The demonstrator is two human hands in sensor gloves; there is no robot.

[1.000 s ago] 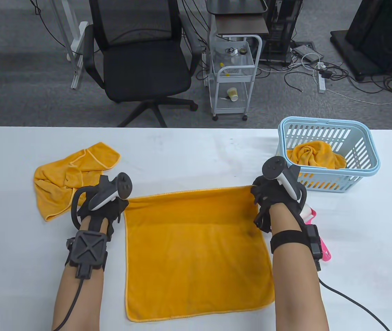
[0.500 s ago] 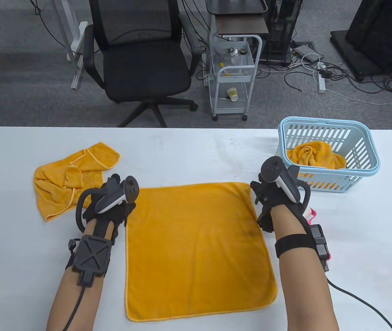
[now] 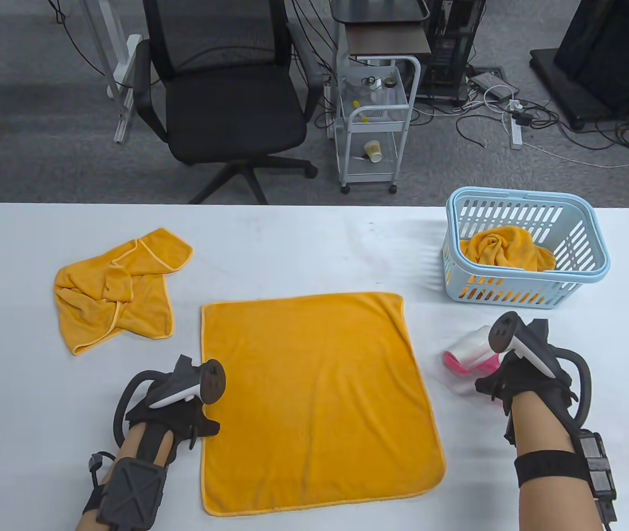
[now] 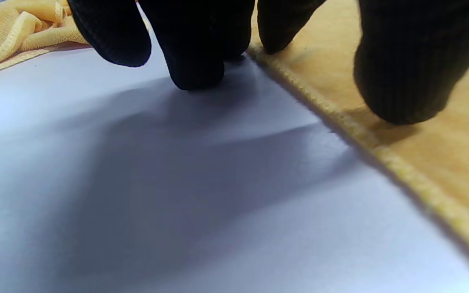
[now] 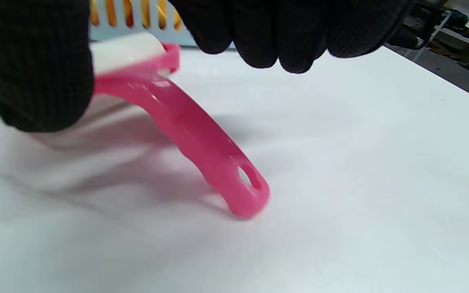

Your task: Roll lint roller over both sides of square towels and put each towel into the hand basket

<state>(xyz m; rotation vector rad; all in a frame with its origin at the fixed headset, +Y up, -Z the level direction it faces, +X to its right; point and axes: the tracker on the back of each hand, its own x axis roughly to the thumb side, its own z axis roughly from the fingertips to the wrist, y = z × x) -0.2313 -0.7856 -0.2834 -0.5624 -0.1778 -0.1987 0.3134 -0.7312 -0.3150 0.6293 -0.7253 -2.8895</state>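
Table view, done: one crumpled orange terry towel point(image 3: 508, 249) already inside pale blue slotted plastic hand basket point(image 3: 596, 243), at 2 o'clock on table.
Table view, in hand: flat square orange terry towel point(image 3: 320, 398) spread at centre, not yet rolled by the look of it; which face is up, can't tell.
Table view, left: second crumpled orange towel point(image 3: 112, 287) at 10 o'clock, waiting, well apart from basket.
Table view, hands: left hand point(image 3: 173, 409) at 8 o'clock, on flat towel's left edge; right hand point(image 3: 524, 381) at 4 o'clock over pink-handled lint roller w/ white sticky drum point(image 3: 466, 357).
Left wrist view: fingertips point(image 4: 401, 81) relaxed, apart, resting on towel hem & table; gripping nothing.
Right wrist view: fingers point(image 5: 279, 32) hanging above pink handle point(image 5: 202, 142), thumb beside drum; not clamped on it yet, apparently.
Surface: white matte table point(image 3: 292, 249), bare betw. items.
Room: grey carpet, black mesh office chair point(image 3: 225, 94) at 11 o'clock, white wire trolley point(image 3: 375, 121) at 12, cables on floor at 1.
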